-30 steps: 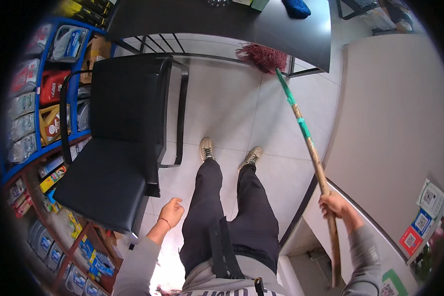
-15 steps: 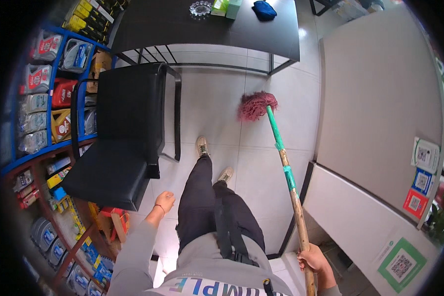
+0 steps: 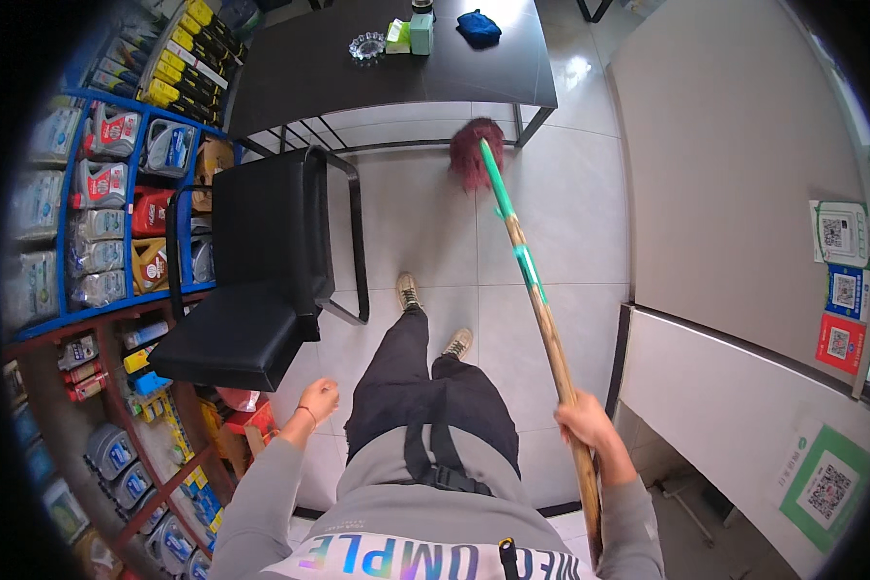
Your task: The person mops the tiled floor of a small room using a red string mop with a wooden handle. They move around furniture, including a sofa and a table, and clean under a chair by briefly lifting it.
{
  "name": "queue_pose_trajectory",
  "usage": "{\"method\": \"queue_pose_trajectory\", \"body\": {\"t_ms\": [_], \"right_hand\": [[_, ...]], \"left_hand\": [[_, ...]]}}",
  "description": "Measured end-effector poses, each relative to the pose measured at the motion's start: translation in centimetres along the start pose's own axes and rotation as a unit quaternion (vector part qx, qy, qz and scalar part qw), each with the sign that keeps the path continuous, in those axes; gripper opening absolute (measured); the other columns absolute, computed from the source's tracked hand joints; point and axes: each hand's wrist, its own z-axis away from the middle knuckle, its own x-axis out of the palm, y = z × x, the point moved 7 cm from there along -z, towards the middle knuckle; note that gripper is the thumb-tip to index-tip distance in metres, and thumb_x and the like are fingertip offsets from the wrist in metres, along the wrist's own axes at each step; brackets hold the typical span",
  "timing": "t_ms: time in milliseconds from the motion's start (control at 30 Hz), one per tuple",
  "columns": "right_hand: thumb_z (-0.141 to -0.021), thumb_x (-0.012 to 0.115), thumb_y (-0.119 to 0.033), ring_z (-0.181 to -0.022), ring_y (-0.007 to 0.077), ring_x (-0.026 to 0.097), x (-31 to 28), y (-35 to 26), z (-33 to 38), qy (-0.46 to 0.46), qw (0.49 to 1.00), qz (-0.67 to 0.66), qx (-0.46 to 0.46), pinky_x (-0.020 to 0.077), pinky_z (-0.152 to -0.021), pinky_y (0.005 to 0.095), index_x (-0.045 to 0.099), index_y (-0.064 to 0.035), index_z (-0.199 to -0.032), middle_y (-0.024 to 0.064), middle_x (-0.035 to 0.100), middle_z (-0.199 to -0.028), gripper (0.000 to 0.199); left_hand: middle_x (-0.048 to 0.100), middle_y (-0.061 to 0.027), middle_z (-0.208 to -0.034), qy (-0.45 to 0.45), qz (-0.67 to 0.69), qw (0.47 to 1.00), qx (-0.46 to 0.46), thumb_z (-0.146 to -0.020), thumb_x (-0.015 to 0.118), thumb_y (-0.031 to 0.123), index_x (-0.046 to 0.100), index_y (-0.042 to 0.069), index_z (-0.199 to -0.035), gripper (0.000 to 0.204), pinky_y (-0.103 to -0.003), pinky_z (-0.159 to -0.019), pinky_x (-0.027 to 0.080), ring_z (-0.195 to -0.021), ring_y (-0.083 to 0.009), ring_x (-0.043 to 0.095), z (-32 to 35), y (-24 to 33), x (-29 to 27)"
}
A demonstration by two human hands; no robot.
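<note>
My right hand (image 3: 588,423) is wrapped round the wooden handle of a mop (image 3: 549,340), whose shaft has green covering and tape toward the far end. The shaft slants forward and left to the dark red, stringy mop head (image 3: 467,159), which is at the front edge of the dark table, near its right-hand leg. My left hand (image 3: 319,398) hangs at my left side with its fingers curled in, and nothing shows in it. Nearest to it is a black armchair (image 3: 266,222), apart from the hand.
Shelves (image 3: 87,314) of bottles and jugs line the left. On the dark table (image 3: 358,85) stand a glass ashtray (image 3: 367,46), a tissue box (image 3: 421,35) and a blue cloth (image 3: 478,29). A grey-white counter (image 3: 735,174) bounds the right. Pale tiles (image 3: 570,213) cover the floor.
The mop head has gone forward and slightly left, up to the table's front edge. My right hand has moved forward with the handle. My left hand stays curled at my side.
</note>
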Motion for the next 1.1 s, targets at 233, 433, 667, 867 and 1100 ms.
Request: {"method": "queue_pose_trajectory", "body": {"t_ms": [233, 433, 667, 867, 1100], "right_hand": [[-0.083, 0.068, -0.024, -0.054, 0.0193, 0.062, -1.5, -10.6, -26.3, 0.183, 0.975, 0.048, -0.115, 0.0509, -0.048, 0.0366, 0.058, 0.0051, -0.098, 0.0119, 0.063, -0.072, 0.034], [-0.095, 0.050, -0.046, -0.063, 0.0315, 0.067, -4.1, -17.6, -32.6, 0.291, 0.915, 0.272, -0.065, 0.0538, -0.056, 0.0442, 0.059, 0.0054, -0.102, 0.0201, 0.067, -0.080, 0.053], [-0.096, 0.049, -0.049, -0.051, 0.0222, 0.058, -11.2, -10.2, -24.3, 0.179, 0.950, 0.254, 0.021, 0.0477, -0.044, 0.0405, 0.054, -0.0046, -0.107, 0.0085, 0.058, -0.066, 0.046], [-0.097, 0.054, -0.041, -0.049, 0.0187, 0.053, -3.6, 4.8, -8.4, 0.131, 0.975, 0.086, 0.158, 0.0454, -0.041, 0.0367, 0.052, -0.0076, -0.105, 0.0067, 0.053, -0.065, 0.034], [-0.095, 0.055, -0.048, -0.048, 0.0199, 0.057, 8.1, 14.3, 0.3, 0.117, 0.969, 0.031, 0.214, 0.0477, -0.041, 0.0362, 0.052, -0.0019, -0.103, 0.0092, 0.056, -0.064, 0.047]], "left_hand": [[0.062, -0.0084, -0.077, 0.016, 0.014, 0.998, -0.053, -0.085, 0.053, 0.007, 0.057, 0.001, -0.111, 0.027, -0.029, -0.054, 0.049, -0.063, -0.0157, 0.060, 3.0, -3.0, -3.5], [0.061, -0.0071, -0.076, 0.040, 0.020, 0.994, -0.098, -0.084, 0.053, 0.006, 0.059, 0.000, -0.112, 0.028, -0.029, -0.053, 0.048, -0.062, -0.0149, 0.059, 4.1, -2.0, -7.0], [0.061, -0.0071, -0.078, 0.015, -0.011, 1.000, -0.011, -0.084, 0.053, 0.005, 0.059, 0.000, -0.112, 0.029, -0.028, -0.052, 0.046, -0.063, -0.0141, 0.059, -1.8, 6.9, -7.8], [0.060, -0.0056, -0.077, -0.011, -0.037, 0.999, -0.037, -0.084, 0.052, 0.005, 0.060, 0.004, -0.108, 0.025, -0.027, -0.051, 0.045, -0.061, -0.0135, 0.058, -6.3, 10.7, -7.9], [0.059, -0.0046, -0.075, -0.039, -0.063, 0.997, -0.029, -0.084, 0.054, 0.008, 0.062, 0.006, -0.104, 0.021, -0.026, -0.050, 0.044, -0.059, -0.0125, 0.056, -7.4, 13.3, -6.0]]}}
